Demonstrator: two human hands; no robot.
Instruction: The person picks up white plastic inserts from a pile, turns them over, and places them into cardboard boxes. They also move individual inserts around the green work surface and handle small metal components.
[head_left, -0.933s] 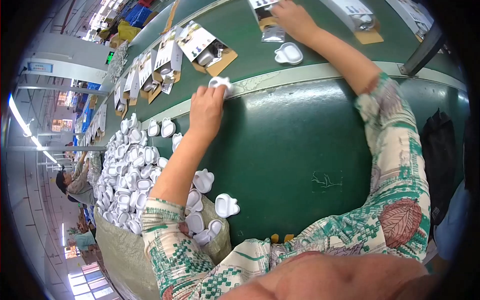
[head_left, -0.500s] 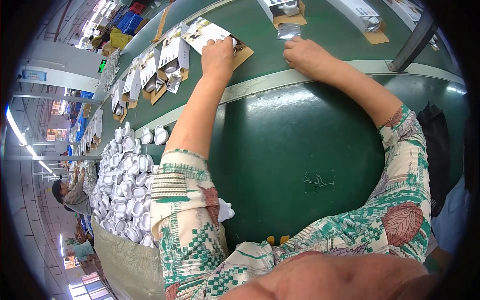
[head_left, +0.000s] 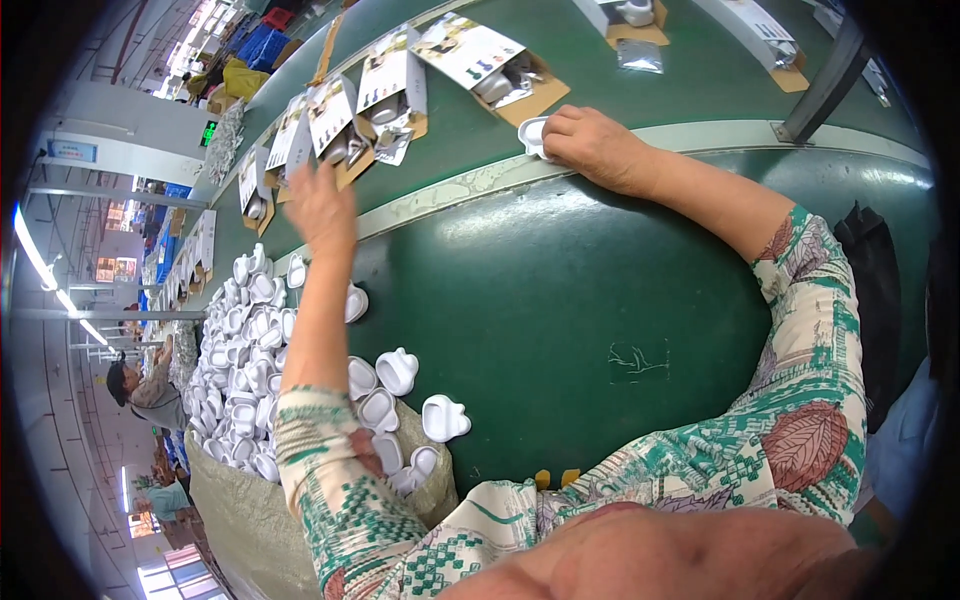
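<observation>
Nearest, on the near side of the pale rail (head_left: 460, 188), a greenish sack (head_left: 250, 530) bulges with a heap of white dishes (head_left: 245, 370) – small, shallow ones with knobbed ends – and a stray dish (head_left: 446, 418) lies beside it on the green tabletop (head_left: 550, 330).

Right at the rail is the white dish (head_left: 531, 136) being handled, just left of the right hand (head_left: 592, 145) and touching its fingers. That hand is closed on the dish's right end, fingers bent and bunched, its wrist over the rail. Whether the dish bears on the rail or is lifted off it cannot be told.

Farther left along the rail, the left hand (head_left: 322, 210) reaches across it, open, fingers loosely spread and blurred. The fingertips are near an open box (head_left: 332, 115); contact is unclear.

Beyond the rail, on the green belt (head_left: 590, 85), a larger-looking box (head_left: 470, 48) stands with its brown flap out and silvery contents showing. Farther past the rail, a silver packet (head_left: 640, 56) lies flat – just beside another box's flap (head_left: 640, 34).
</observation>
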